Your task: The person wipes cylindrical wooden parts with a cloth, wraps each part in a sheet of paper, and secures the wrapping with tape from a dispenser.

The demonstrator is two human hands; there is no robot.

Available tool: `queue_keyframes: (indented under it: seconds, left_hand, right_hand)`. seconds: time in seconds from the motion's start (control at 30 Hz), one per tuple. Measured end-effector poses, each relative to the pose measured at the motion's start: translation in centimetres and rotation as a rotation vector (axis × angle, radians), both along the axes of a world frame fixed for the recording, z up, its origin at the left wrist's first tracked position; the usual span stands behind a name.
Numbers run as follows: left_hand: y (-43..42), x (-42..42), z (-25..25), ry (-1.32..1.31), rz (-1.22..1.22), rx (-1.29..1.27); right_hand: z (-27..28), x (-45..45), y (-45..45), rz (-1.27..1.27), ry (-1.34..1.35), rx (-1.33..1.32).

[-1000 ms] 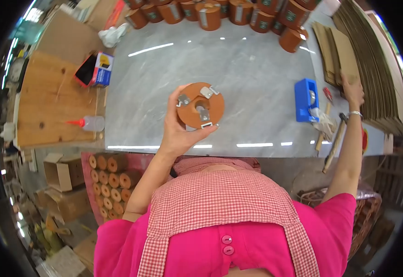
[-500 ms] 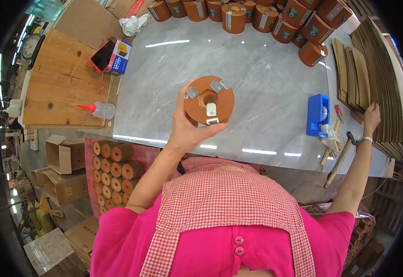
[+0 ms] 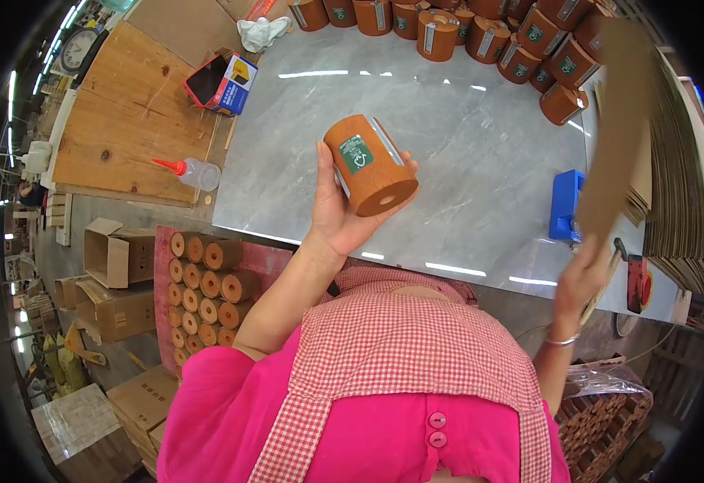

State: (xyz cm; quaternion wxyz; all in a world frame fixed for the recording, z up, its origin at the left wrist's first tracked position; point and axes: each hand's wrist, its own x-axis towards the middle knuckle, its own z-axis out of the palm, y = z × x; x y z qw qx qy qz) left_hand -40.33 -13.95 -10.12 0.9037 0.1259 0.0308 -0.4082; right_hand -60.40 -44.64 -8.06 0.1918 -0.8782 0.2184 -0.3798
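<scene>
A brown wooden cylinder (image 3: pixel 372 173) with a green label, metal strips down its side and a hole in its end is held tilted above the table. My left hand (image 3: pixel 340 217) is wrapped around it from below, fingers partly hidden behind it. At the right, my right hand (image 3: pixel 581 278) grips the lower end of a long flat piece of cardboard (image 3: pixel 619 121), which stands up from the hand and is smeared by motion. Behind that piece leans a stack of cardboard sheets (image 3: pixel 678 201).
Several labelled wooden cylinders (image 3: pixel 436 36) line the back of the grey table (image 3: pixel 287 137). A blue tape dispenser (image 3: pixel 563 205) and a hammer (image 3: pixel 618 251) lie at the right. On the left are a red-tipped bottle (image 3: pixel 200 173), a small box (image 3: pixel 231 84) and stacked wooden cylinders (image 3: pixel 223 253).
My left hand has turned the cylinder, so its labelled side now faces me instead of its clipped end. My right hand has pulled a cardboard piece from the stack, moving left and nearer.
</scene>
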Motion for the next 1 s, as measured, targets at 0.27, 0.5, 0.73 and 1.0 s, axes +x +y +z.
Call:
queue_keyframes:
  seconds: [0.27, 0.5, 0.73, 1.0]
  left_hand:
    - [0.5, 0.6, -0.3, 0.316, 0.028, -0.119]
    - [0.4, 0.4, -0.6, 0.353, 0.11, -0.14]
    - [0.1, -0.7, 0.2, -0.082, 0.048, 0.193]
    - [-0.4, -2.5, 0.0, -0.942, 0.234, 0.722]
  right_hand:
    - [-5.1, 2.1, 9.9, 0.45, 0.262, -0.007]
    - [-4.9, 2.9, 11.9, 0.611, 0.571, -0.088]
    - [-1.7, 6.3, 12.0, 0.643, 0.21, 0.283]
    - [2.3, 9.5, 13.1, 0.728, -0.059, 0.158]
